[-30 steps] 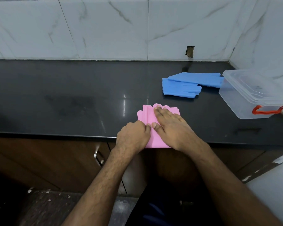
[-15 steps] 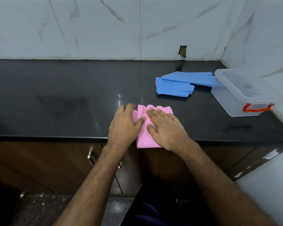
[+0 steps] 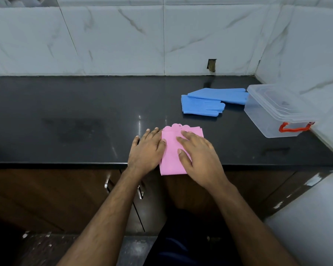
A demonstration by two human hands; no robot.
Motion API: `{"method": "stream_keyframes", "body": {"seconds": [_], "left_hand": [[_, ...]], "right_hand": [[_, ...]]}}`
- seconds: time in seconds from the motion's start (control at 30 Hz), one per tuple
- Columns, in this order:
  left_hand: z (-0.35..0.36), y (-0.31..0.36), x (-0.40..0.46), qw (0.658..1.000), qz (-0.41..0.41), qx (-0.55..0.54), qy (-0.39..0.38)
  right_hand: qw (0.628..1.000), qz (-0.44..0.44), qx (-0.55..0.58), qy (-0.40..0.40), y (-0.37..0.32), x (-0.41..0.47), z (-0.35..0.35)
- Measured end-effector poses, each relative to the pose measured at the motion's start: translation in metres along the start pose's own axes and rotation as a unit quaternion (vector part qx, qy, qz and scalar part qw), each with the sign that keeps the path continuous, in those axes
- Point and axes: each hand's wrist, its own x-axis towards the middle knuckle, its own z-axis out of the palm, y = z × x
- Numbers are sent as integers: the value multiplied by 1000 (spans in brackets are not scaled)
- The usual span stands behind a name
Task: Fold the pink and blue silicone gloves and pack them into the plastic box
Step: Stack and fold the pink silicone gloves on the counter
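The fingers of the right hand lie straight and released, pressing flat on the pink gloves. The fingers of the left hand are likewise extended and released, resting partly on the left edge of the pink gloves and partly on the surface. The pink gloves are folded into a flat rectangle at the near edge of the surface, the bottom edge overhanging slightly. The blue gloves lie flat at 1 o'clock from the hands, one overlapping the other. The box, lid closed, red latch facing the person, stands at 2 o'clock, touching the blue gloves.
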Motion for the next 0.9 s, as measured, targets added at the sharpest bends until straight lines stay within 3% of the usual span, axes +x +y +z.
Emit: {"method": "stream_keyframes", "body": {"seconds": [0.13,0.3,0.63,0.9], "left_hand": [[-14,2,4,995,-21,-94,0],[-28,3,11,978,-19,-205,-19],[-22,-1,14,959,26,-278,-37],[-16,-1,11,913,-48,-405,-5]], "right_hand": [[994,-8,-14,106,-11,-41,12],[990,-46,-131,14,-17,-52,13],[991,2,-126,-39,-30,-37,17],[996,40,-78,11,-42,-34,-18]]}}
